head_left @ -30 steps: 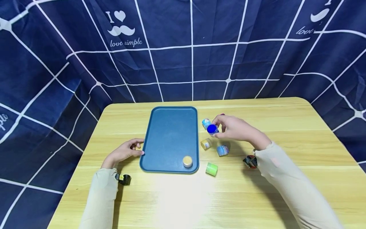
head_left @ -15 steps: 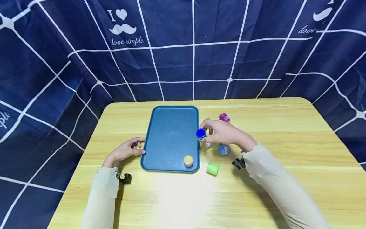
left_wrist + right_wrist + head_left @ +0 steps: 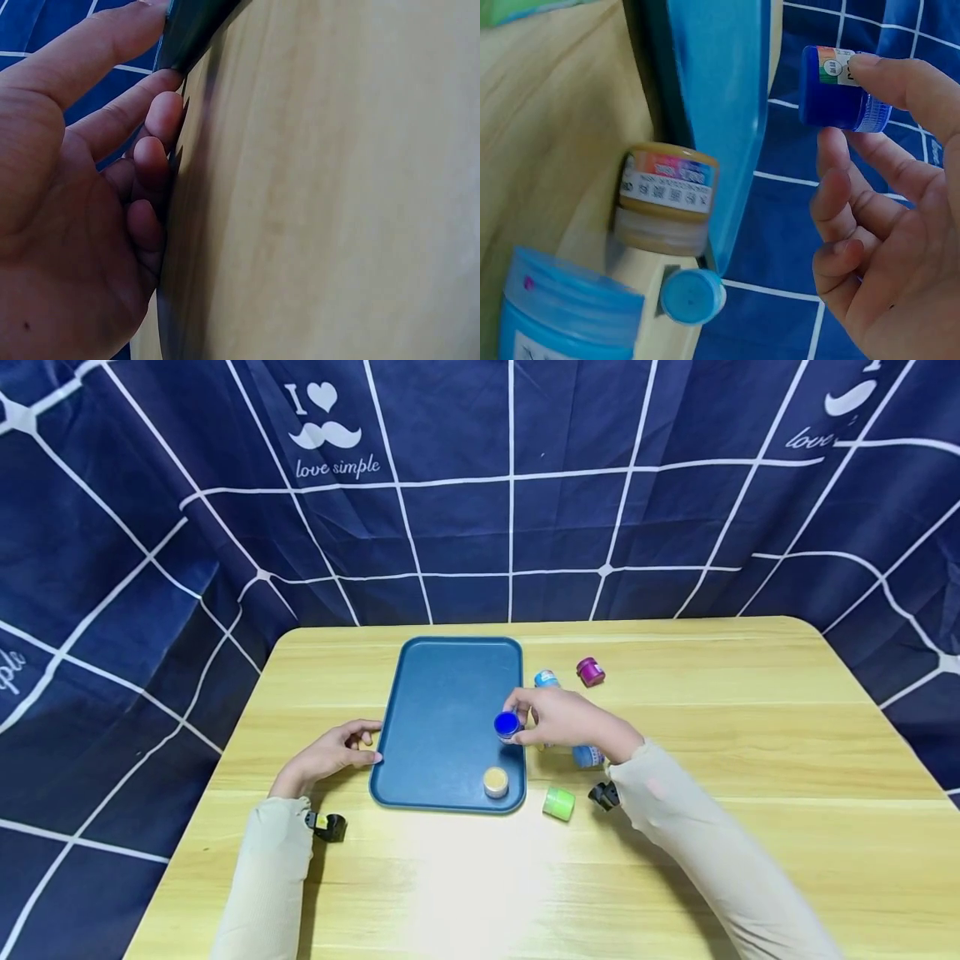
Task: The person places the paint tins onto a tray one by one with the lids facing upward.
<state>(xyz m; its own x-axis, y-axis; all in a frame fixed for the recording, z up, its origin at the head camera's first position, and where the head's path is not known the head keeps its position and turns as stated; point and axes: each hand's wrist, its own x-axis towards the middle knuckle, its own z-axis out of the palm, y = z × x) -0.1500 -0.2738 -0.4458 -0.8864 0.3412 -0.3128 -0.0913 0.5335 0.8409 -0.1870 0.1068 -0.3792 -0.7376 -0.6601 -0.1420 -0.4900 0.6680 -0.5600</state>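
Observation:
My right hand (image 3: 562, 720) pinches a small dark-blue paint jar (image 3: 507, 724) between thumb and fingertips, over the right side of the blue tray (image 3: 442, 710). In the right wrist view the jar (image 3: 832, 90) is held sideways, its label and ridged end showing. My left hand (image 3: 330, 754) rests at the tray's left edge. In the left wrist view, the thumb and index fingertips touch the rim, apart from each other, while the other fingers bend loosely. A beige-topped jar (image 3: 496, 782) stands in the tray's near right corner.
Right of the tray, on the wooden table (image 3: 675, 693), lie a light-blue jar (image 3: 547, 679), a purple jar (image 3: 591, 672), a blue jar (image 3: 587, 756) and a green jar (image 3: 558, 803). An ochre jar (image 3: 667, 199) lies near the tray, mostly hidden by my right hand in the head view.
My right hand has carried the dark-blue jar leftward and nearer, from among the loose jars to over the tray. The purple jar came into view. My left hand stays at the tray edge.

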